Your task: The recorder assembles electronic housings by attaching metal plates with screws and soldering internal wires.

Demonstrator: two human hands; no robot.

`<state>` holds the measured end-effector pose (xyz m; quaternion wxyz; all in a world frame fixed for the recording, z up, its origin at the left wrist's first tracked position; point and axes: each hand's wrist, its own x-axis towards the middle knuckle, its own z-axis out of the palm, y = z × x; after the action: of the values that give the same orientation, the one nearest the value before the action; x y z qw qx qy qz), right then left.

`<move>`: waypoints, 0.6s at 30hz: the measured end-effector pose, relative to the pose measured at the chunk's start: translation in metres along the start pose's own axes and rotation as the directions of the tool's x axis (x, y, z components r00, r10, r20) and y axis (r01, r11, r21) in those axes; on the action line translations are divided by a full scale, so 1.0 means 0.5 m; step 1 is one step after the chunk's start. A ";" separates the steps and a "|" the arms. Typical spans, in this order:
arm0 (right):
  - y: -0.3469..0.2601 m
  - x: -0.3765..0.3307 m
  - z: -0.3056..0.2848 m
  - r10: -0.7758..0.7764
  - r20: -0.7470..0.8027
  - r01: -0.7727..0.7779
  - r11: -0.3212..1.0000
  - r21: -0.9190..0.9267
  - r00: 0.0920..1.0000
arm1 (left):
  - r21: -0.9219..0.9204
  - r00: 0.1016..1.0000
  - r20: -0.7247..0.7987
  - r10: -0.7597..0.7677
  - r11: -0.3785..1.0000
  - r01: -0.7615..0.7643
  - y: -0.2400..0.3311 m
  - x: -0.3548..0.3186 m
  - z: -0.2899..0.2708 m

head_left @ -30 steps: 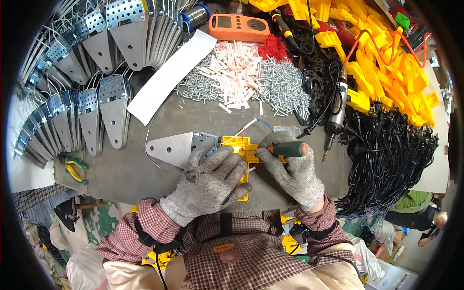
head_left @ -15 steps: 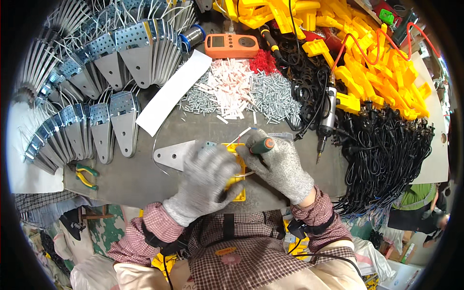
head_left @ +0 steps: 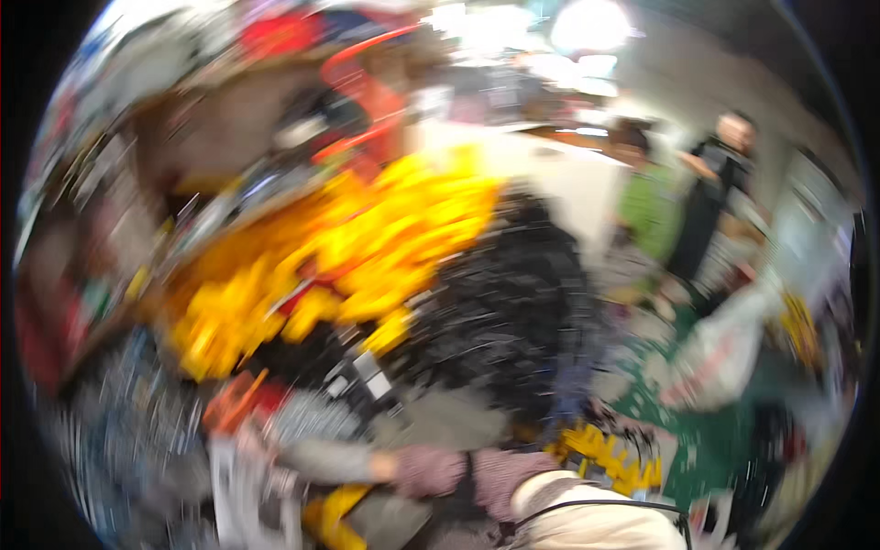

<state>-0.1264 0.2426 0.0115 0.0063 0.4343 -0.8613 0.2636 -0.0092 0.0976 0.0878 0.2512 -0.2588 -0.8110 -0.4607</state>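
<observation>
The whole view is smeared by motion. My right hand (head_left: 316, 460), in a grey glove with a checked sleeve behind it, reaches leftward over the bench at the lower left. Its fingers are too blurred to show whether they hold anything. Just below the hand lies a yellow plastic part (head_left: 337, 515). Beyond the glove is a grey heap of screws (head_left: 316, 417), with the orange meter (head_left: 231, 403) to its left. My left hand does not show.
Yellow plastic parts (head_left: 403, 215) are heaped at the middle, beside a pile of black cords (head_left: 504, 293). A red coiled hose (head_left: 367, 119) hangs above. At the right are two people, one in green (head_left: 649, 206) and one in dark clothes (head_left: 701, 220), and a whitish bag (head_left: 724, 357).
The view has swung to the right, bringing the room and two people into sight. My left hand has left the picture. The screwdriver in my right hand can no longer be made out.
</observation>
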 end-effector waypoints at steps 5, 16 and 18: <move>0.088 -0.110 -0.089 0.014 -0.099 -0.027 0.990 -0.136 0.995 | 0.419 0.845 0.535 0.013 0.864 -0.279 -0.080 -0.255 -0.012; 0.099 -0.224 -0.118 -0.070 0.023 0.073 0.977 -0.202 0.997 | 0.460 0.900 0.410 -0.148 0.885 -0.064 0.017 -0.005 0.039; 0.067 -0.192 -0.159 -0.195 -0.058 0.167 0.932 -0.321 0.979 | 0.454 0.839 0.437 -0.324 0.885 0.106 -0.004 0.023 0.034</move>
<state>-0.1091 0.3670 0.0419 0.1380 0.4930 -0.8475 0.1404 -0.0219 0.1138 0.0866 0.0264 -0.2156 -0.9506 -0.2219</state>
